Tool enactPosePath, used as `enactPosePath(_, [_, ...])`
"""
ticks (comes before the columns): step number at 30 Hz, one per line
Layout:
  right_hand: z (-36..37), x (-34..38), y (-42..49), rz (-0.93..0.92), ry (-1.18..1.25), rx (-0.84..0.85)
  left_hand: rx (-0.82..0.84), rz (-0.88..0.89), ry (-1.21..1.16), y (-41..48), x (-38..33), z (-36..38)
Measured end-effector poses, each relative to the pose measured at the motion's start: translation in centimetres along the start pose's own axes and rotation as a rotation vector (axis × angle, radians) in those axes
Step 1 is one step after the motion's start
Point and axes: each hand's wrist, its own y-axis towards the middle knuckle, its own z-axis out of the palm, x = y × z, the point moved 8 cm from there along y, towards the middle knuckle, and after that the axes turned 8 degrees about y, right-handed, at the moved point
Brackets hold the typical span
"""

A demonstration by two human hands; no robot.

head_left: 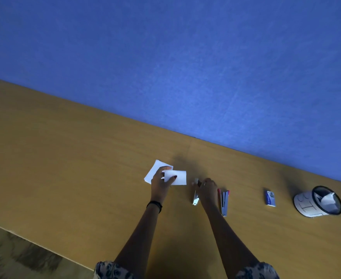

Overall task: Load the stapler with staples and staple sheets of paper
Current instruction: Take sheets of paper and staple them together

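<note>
My left hand (162, 183) holds a small white sheet of paper (177, 177) by its left end, just above a stack of white sheets (153, 171) lying on the wooden table (68, 158). My right hand (207, 189) is closed around the front of a small silver stapler (195, 197) standing on the table. To the right of that hand lies a second stapler (225, 202), silver with red trim, opened out flat. A small blue staple box (270, 198) sits further right.
A black mesh cup (318, 201) wrapped in white paper lies tipped at the far right with crumpled paper inside. A blue wall (185, 67) rises behind the table's far edge. The near table edge (34, 244) runs at lower left above the floor.
</note>
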Motion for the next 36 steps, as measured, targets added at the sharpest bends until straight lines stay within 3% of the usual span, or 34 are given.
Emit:
enactPosePath(16, [2.3, -0.6, 0.4, 0.017, -0.05, 0.042, -0.012, -0.027, 0.039, 0.9, 0.4, -0.3])
enactPosePath(19, [1.4, 0.1, 0.2, -0.021, -0.083, -0.047, -0.011, -0.016, 0.04, 1.0, 0.0, -0.4])
enactPosePath(22, [-0.1, 2.3, -0.4, -0.16, 0.142, -0.171, 0.02, 0.005, 0.043, 1.0, -0.3, 0.0])
enactPosePath(26, [1.1, 4.1, -0.2, -0.087, 0.515, 0.086, 0.027, 0.015, 0.068, 1.2, -0.7, 0.5])
enactPosePath(30, [1.3, 5.6, -0.7, -0.158, 0.494, 0.23, 0.092, 0.076, 0.014, 0.8, -1.9, 1.3])
enactPosePath(36, [-0.5, 5.1, -0.6, -0.179, 0.431, 0.217, 0.155, 0.115, 0.006, 0.3, -3.3, 2.2])
